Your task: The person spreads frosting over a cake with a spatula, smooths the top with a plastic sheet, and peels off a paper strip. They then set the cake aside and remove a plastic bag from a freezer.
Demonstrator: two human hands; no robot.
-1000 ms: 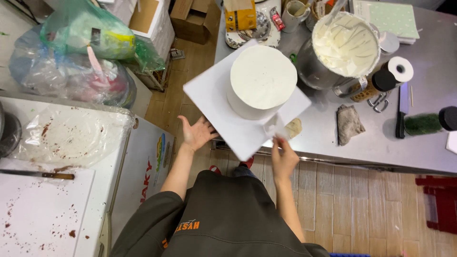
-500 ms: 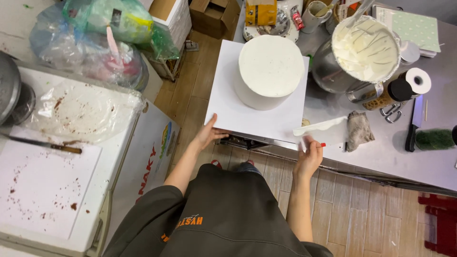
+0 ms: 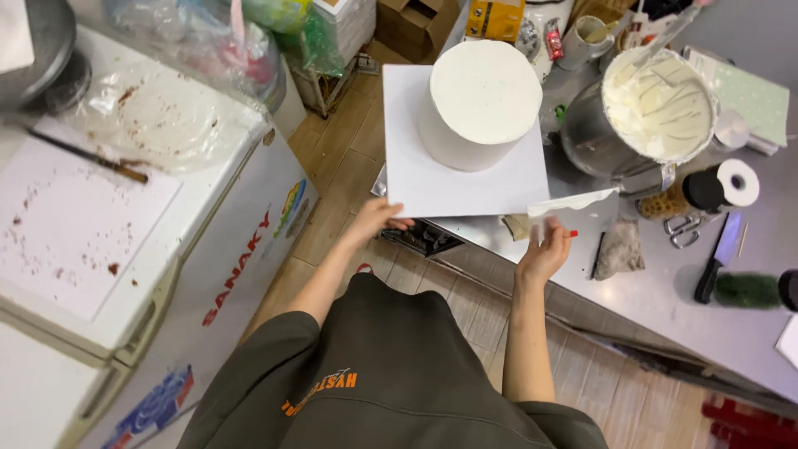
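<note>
Smooth matt cake [image 3: 482, 100], brushed-metal counter [image 3: 665, 291]

Left hand [image 3: 376, 218] fingers hidden under white board [image 3: 432, 179]; dark jar [image 3: 788, 288] cut by right edge.

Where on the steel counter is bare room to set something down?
Bare steel counter lies below the grey rag, left of the black-handled knife. The back is crowded around the cream bowl. The white board on the freezer is mostly free, only crumbs.

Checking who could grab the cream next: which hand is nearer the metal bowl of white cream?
Right. The right hand holds a white scraper just below-left of the metal bowl. The left hand grips the white board at its near-left corner, with the cake between.
</note>
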